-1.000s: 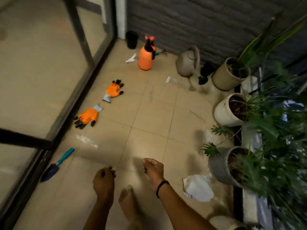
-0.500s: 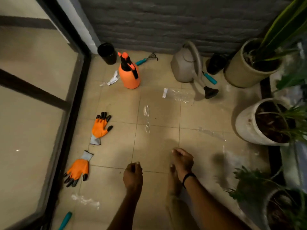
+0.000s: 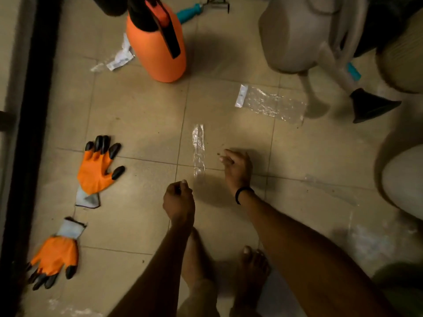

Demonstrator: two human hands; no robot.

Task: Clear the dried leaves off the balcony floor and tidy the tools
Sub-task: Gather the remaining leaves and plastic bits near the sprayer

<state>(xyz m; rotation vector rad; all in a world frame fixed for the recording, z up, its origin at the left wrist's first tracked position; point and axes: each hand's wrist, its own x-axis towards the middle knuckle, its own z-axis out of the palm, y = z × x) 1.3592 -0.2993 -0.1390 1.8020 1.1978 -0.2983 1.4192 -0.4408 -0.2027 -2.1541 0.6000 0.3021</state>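
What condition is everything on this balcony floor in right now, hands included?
Orange sprayer: standing upright.
Watering can: upright, spout sloping down.
Upper glove: lying flat, unworn.
Lower glove: lying flat, unworn.
Clear bag: flat on the tiles.
Plastic strip: crumpled on tiles.
Left hand: fingers curled, nothing visibly held.
Right hand: fingers curled, nothing visibly held.

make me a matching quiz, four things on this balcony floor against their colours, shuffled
Things:
1. pressure sprayer
2. watering can
3. plastic bag
4. hand rake

Colours:
a. teal handle
b. see-through, white strip at one end
c. orange body, black top
d. beige body, black rose

Pairs: 1-c, 2-d, 3-b, 4-a
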